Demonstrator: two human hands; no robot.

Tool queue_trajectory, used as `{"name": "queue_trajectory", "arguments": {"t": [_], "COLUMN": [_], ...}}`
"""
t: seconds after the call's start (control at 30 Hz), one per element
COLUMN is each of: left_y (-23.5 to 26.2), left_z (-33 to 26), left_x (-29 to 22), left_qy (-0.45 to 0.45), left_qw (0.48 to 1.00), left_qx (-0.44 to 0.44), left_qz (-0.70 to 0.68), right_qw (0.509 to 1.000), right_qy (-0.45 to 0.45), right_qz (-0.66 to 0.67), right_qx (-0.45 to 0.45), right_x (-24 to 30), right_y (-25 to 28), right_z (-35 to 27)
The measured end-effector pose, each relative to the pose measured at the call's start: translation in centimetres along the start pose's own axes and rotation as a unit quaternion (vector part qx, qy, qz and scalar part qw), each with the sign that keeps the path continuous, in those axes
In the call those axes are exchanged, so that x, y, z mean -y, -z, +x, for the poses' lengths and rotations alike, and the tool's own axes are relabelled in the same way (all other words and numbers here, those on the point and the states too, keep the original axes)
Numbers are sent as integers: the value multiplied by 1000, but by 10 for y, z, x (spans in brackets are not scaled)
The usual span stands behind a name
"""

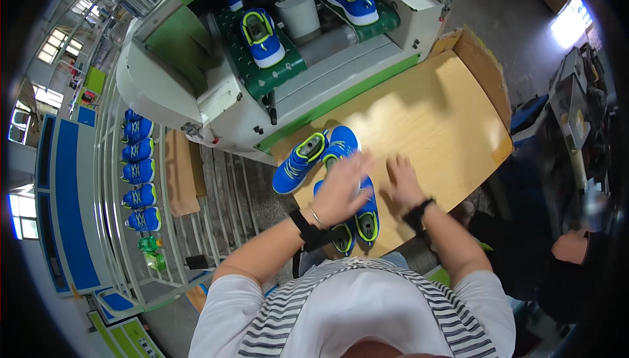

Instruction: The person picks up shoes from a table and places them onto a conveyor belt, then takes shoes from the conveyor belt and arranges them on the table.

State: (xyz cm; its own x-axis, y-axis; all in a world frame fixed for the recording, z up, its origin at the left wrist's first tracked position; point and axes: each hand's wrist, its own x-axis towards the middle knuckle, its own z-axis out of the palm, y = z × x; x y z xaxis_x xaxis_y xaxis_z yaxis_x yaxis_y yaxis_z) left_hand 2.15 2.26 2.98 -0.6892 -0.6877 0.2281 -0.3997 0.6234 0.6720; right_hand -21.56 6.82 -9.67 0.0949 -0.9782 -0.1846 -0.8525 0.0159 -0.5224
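Observation:
Several blue sneakers with lime-green collars lie together at the left end of a wooden tabletop. One sneaker sits on its own to the left, its laces showing. Beside it, another sneaker points away from me, partly covered by my left hand. That hand is over the shoes with fingers stretched out and a little smeared; whether it touches them I cannot tell. Closer to me, a pair has its heels toward my body, the right sneaker showing best. My right hand is spread low over the wood, just right of the pair, holding nothing.
Beyond the tabletop stands a white and green machine whose dark green conveyor carries more blue sneakers. A rack at left holds a row of sneakers. Cardboard edges the table's far right. Another person's hand shows at right.

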Motion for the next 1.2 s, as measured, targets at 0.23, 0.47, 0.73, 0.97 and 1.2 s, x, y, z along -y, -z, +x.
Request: {"name": "queue_trajectory", "arguments": {"t": [0.23, 0.47, 0.73, 0.97, 1.2], "left_y": [-62, -67, -66, -68, -67], "left_z": [-52, -46, -51, -55, -54], "left_x": [3, 6, 6, 4, 3], "left_qy": [-39, -55, -57, -53, -64], "left_qw": [982, 984, 985, 986, 985], "left_qx": [140, 108, 86, 90, 80], "left_qz": [124, 127, 139, 133, 137], "right_qw": [992, 988, 990, 989, 989], "right_qy": [3, -40, -23, -27, -23], "right_qz": [-68, -102, -98, -101, -106], "right_qx": [110, 108, 101, 103, 102], "right_x": [25, 18, 19, 23, 18], "right_y": [-23, -33, -36, -34, -37], "right_z": [-163, -163, -161, -165, -166]}}
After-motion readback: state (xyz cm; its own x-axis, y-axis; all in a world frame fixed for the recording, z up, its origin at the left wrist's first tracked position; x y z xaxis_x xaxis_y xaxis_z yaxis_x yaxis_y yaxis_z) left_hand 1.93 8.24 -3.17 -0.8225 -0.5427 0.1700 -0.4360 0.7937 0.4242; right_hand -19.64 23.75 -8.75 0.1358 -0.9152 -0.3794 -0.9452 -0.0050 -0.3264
